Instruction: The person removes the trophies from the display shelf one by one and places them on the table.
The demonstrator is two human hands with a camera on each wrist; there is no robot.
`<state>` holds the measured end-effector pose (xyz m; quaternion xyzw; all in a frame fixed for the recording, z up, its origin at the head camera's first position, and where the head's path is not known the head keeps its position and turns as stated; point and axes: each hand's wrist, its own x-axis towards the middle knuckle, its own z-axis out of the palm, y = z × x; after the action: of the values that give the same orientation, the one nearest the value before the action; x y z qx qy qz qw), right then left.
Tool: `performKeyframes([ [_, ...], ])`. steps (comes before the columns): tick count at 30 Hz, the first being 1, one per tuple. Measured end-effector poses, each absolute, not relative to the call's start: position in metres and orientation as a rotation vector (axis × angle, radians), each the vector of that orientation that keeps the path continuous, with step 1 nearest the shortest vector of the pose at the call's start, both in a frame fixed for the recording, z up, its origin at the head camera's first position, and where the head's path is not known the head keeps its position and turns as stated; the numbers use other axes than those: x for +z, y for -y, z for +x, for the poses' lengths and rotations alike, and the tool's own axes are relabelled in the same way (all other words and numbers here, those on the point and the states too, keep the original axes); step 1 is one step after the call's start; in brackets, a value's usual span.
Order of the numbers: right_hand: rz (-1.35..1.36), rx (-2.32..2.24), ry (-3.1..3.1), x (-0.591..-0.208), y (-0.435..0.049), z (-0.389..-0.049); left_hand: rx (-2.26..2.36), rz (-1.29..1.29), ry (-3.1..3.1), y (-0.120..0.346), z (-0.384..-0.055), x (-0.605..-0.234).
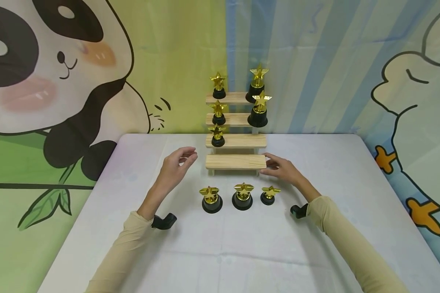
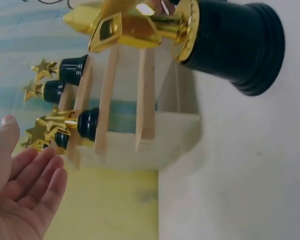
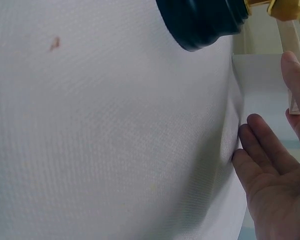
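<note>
A stepped wooden display stand (image 1: pixel 236 162) stands at the back of the table. My right hand (image 1: pixel 281 169) is at the right end of its lowest board, fingertips right at the edge. In the right wrist view, the thumb (image 3: pixel 296 75) overlaps the board's end while the other fingers extend beside the stand's white side panel (image 3: pixel 262 82). To the left of the stand, my left hand (image 1: pixel 177 166) hovers with relaxed fingers and holds nothing. Small gold star trophies with black bases, such as one trophy (image 1: pixel 218 136) on the second-lowest board, stand on the upper steps.
In front of the stand, a left trophy (image 1: pixel 211 200), a middle trophy (image 1: pixel 243 197) and a smaller right trophy (image 1: pixel 269 196) stand in a row on the white tablecloth (image 1: pixel 220 240). Behind the table hangs a printed cartoon backdrop (image 1: pixel 183 61).
</note>
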<state>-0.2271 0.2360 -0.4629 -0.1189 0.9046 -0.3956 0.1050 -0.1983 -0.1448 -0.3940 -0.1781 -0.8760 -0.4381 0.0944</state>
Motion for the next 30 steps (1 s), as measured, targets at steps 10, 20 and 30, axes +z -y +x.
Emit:
performKeyframes([
  [10,-0.366,-1.160,-2.661,-0.461,-0.235,-0.226,-1.270,-0.541,2.539,0.151,-0.234,-0.366],
  [20,-0.385,-1.155,-2.669,-0.462,-0.235,-0.227,-1.315,-0.565,2.545,0.134,-0.262,-0.352],
  [30,-0.366,-1.140,-2.665,-0.463,-0.236,-0.227,-1.279,-0.619,2.561,0.110,-0.282,-0.345],
])
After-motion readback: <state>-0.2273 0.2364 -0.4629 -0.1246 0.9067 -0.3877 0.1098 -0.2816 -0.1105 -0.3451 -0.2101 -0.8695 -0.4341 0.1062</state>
